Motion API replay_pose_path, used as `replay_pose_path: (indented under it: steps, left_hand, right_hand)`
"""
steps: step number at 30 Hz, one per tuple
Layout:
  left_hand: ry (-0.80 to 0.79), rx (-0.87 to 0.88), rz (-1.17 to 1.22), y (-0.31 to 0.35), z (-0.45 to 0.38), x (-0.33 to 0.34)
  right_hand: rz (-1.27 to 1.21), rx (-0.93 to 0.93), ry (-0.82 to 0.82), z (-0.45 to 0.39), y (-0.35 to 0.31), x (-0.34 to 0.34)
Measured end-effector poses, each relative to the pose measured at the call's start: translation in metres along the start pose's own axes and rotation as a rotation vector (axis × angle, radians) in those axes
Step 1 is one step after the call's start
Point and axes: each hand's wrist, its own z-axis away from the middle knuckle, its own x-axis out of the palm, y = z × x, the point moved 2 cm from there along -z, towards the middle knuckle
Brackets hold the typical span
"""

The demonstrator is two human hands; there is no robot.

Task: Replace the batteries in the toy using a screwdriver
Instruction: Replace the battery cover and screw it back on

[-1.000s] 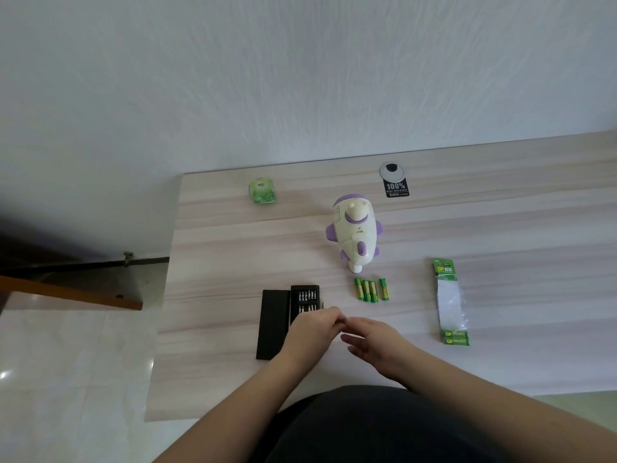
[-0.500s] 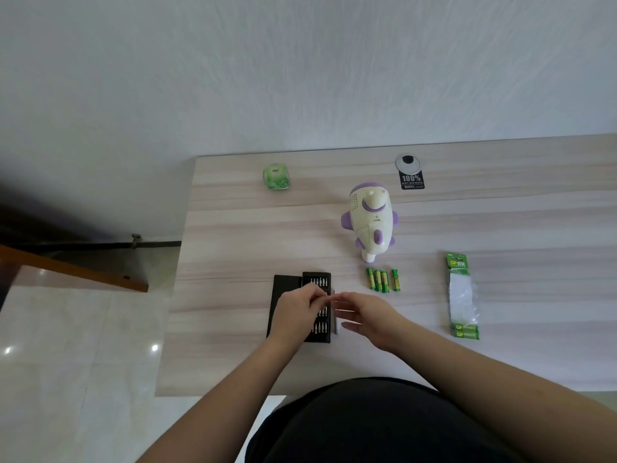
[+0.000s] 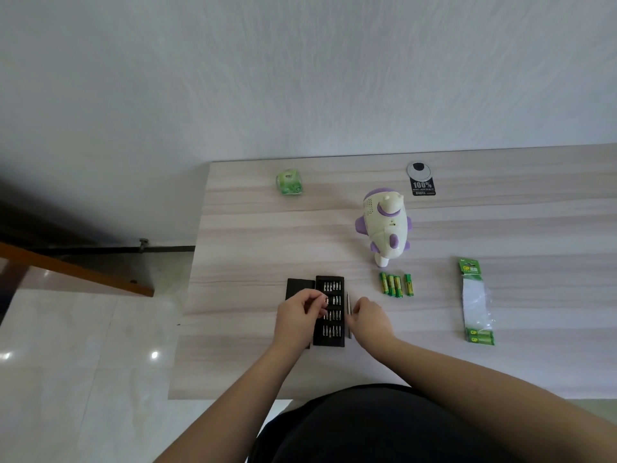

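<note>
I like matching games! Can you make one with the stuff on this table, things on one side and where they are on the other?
Things:
1. toy
2. loose batteries
3. bit case
4. battery pack

Places:
A. under the two hands, near the front edge
B. alone, far out on the right
C. in a row just in front of the toy
D. in the middle of the table, behind the batteries

Pairs: 1-D, 2-C, 3-A, 4-B

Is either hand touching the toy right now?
No, both hands are at the bit case, well short of the toy.
</note>
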Motion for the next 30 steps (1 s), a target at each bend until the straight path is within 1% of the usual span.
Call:
replay_pose_path:
  steps: [3, 8, 11, 14, 16, 23, 27, 30]
  left_hand:
    - [0.008, -0.033, 0.061, -0.003, 0.000, 0.001]
    - [0.024, -0.165, 0.300, -0.001, 0.000, 0.005]
    - [0.022, -0.221, 0.365, 0.003, -0.002, 0.006]
    - [0.003, -0.211, 0.368, 0.014, -0.005, 0.009]
    - [-0.022, -0.192, 0.384, 0.029, -0.007, 0.014]
    - [-0.119, -0.103, 0.626, 0.118, 0.001, 0.025]
    - [-0.161, -0.122, 0.757, 0.165, 0.010, 0.026]
    - [-0.192, -0.139, 0.793, 0.189, 0.020, 0.027]
  right_hand:
    - [0.089, 0.012, -0.005, 0.000, 0.000, 0.001]
    - [0.213, 0.000, 0.036, 0.016, 0.024, -0.007]
    - [0.074, -0.012, 0.020, 0.036, 0.043, -0.014]
    - [-0.080, -0.097, -0.011, 0.059, 0.045, -0.031]
    - [-0.145, -0.161, 0.003, 0.072, 0.038, -0.050]
    - [-0.323, -0.377, 0.217, 0.112, -0.002, -0.137]
    - [-0.381, -0.444, 0.359, 0.133, -0.013, -0.175]
    - [-0.440, -0.458, 0.424, 0.145, -0.014, -0.196]
